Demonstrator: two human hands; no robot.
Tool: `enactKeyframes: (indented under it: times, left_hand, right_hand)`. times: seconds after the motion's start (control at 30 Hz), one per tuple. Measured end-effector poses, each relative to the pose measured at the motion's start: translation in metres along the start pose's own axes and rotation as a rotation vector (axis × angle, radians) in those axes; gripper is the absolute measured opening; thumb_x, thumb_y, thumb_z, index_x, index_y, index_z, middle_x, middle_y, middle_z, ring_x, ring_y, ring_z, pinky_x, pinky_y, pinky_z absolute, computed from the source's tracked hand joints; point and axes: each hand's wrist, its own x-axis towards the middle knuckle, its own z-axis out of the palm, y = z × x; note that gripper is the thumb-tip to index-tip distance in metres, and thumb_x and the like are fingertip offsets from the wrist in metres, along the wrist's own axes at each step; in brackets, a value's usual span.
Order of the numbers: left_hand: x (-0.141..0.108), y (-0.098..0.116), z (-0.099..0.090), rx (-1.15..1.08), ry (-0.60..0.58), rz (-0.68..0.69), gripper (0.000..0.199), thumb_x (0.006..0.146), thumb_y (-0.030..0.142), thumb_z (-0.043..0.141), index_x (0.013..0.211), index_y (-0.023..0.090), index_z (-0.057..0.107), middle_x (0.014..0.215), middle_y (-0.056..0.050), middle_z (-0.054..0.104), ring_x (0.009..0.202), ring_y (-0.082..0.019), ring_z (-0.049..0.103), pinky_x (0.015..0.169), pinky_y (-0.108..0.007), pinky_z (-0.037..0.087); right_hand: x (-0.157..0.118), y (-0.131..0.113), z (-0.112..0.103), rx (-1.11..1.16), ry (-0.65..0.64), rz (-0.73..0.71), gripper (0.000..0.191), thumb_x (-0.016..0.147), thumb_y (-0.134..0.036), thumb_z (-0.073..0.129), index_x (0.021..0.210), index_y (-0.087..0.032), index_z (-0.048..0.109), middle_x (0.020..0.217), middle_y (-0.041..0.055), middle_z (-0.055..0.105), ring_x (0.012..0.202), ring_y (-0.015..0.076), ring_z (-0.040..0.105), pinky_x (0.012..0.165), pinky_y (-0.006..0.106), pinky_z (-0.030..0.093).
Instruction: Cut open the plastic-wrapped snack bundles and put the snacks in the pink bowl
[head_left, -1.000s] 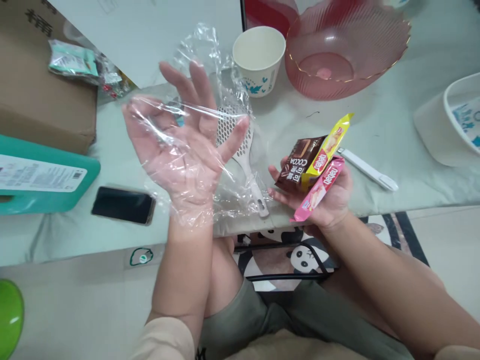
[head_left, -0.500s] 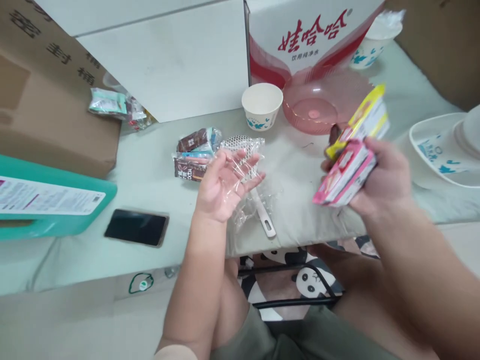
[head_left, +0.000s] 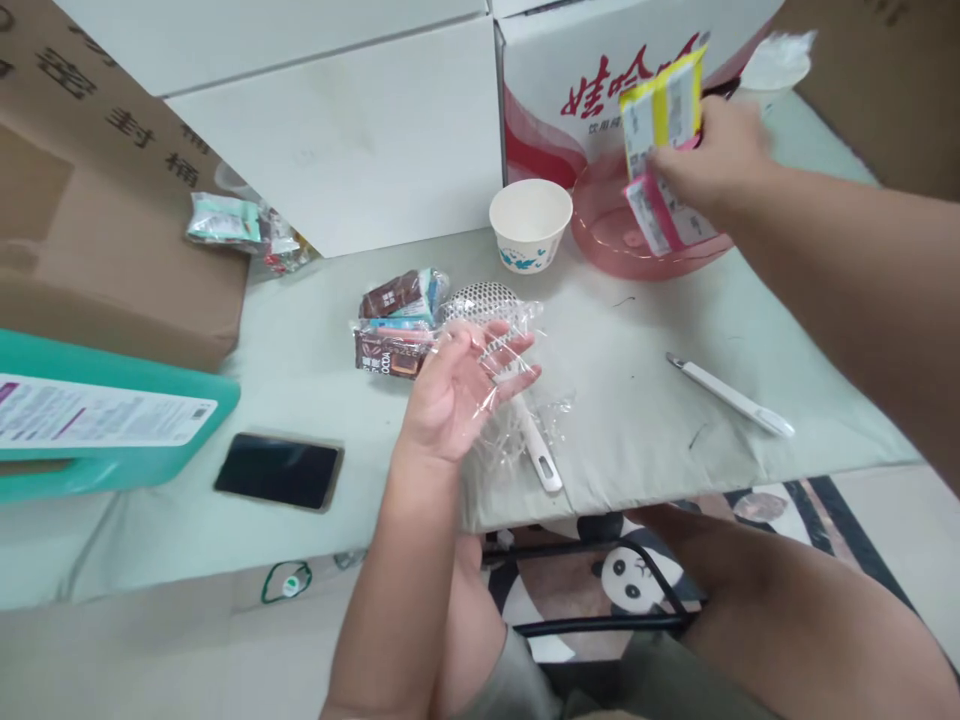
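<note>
Table [head_left: 622, 430]: green cloth over it, the larger things standing towards its far side; both hands are out over it.
Carton [head_left: 570, 110]: white with red print, standing behind the bowl; the raised packets now cover part of its lettering from where I look.
Pink bowl [head_left: 596, 230]: see-through, by the carton; half a second ago the packets were nearer the table's front edge, now they stand across it in view, so the work has shifted to the bowl.
Skimmer [head_left: 540, 450]: lying flat, handle towards the person, partly behind the left hand.
Clear bag [head_left: 517, 440]: crumpled over the skimmer, its film running up across the left fingers.
Right hand [head_left: 720, 150]: swung up and forward, closed firmly on the packets; above or in front of the bowl, I can't judge which, and nothing looks let go.
Left hand [head_left: 457, 385]: barely moved, palm up, fingers half curled; I can't tell whether the film is pinched or just clinging.
Wrapped snacks [head_left: 394, 350]: a little heap beside the left hand, left where it was.
Yellow packet [head_left: 667, 100]: in the right hand, turned so its printed back shows.
Pink packet [head_left: 652, 215]: same grasp, hanging lower, well short of upright.
White tool [head_left: 731, 395]: uncovered on the cloth now that the right arm has lifted away.
</note>
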Motion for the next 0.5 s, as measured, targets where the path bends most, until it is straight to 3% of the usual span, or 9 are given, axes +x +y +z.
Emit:
enactKeyframes:
  times: [0.13, 0.27, 0.33, 0.43, 0.5]
  left_hand:
    - [0.002, 0.001, -0.001, 0.017, -0.006, 0.003, 0.019, 0.088, 0.026, 0.071, 0.073, 0.018, 0.061, 0.095, 0.000, 0.072, 0.096, -0.022, 0.074, 0.087, -0.048, 0.066]
    - [0.000, 0.003, -0.001, 0.032, -0.030, 0.010, 0.021, 0.084, 0.025, 0.073, 0.070, 0.018, 0.058, 0.095, 0.000, 0.068, 0.091, -0.018, 0.069, 0.083, -0.047, 0.067]
    - [-0.004, 0.005, -0.001, 0.036, -0.076, 0.011, 0.021, 0.081, 0.025, 0.075, 0.069, 0.019, 0.059, 0.105, -0.001, 0.069, 0.099, -0.021, 0.068, 0.078, -0.047, 0.068]
    - [-0.010, 0.008, 0.001, 0.072, -0.157, -0.030, 0.026, 0.077, 0.027, 0.078, 0.066, 0.018, 0.057, 0.127, -0.002, 0.067, 0.119, -0.031, 0.065, 0.072, -0.049, 0.069]
    - [-0.015, 0.008, 0.002, 0.109, -0.217, -0.080, 0.035, 0.071, 0.030, 0.082, 0.060, 0.016, 0.051, 0.140, -0.003, 0.063, 0.130, -0.041, 0.060, 0.068, -0.052, 0.069]
  right_hand:
    - [-0.007, -0.008, -0.002, -0.102, -0.143, 0.120, 0.074, 0.080, -0.015, 0.079, 0.149, -0.012, 0.051, 0.147, 0.0202, 0.056, 0.129, 0.0281, 0.058, 0.111, 0.052, 0.040]
    - [-0.023, -0.024, -0.022, -0.067, -0.090, 0.079, 0.064, 0.087, -0.010, 0.068, 0.148, -0.015, 0.050, 0.156, 0.0176, 0.047, 0.134, 0.0243, 0.053, 0.111, 0.044, 0.041]
    - [-0.050, -0.024, -0.034, 0.049, -0.017, 0.033, 0.052, 0.091, -0.010, 0.059, 0.142, -0.018, 0.053, 0.150, 0.0107, 0.054, 0.128, 0.0180, 0.056, 0.107, 0.039, 0.045]
    - [-0.118, -0.005, -0.038, 0.517, 0.096, -0.102, 0.030, 0.085, -0.004, 0.059, 0.111, -0.018, 0.064, 0.121, 0.0060, 0.068, 0.106, 0.0156, 0.066, 0.098, 0.037, 0.048]
    - [-0.170, 0.017, -0.029, 0.801, 0.047, -0.120, 0.022, 0.086, -0.012, 0.064, 0.106, -0.022, 0.065, 0.116, 0.0055, 0.070, 0.106, 0.0180, 0.069, 0.095, 0.037, 0.051]
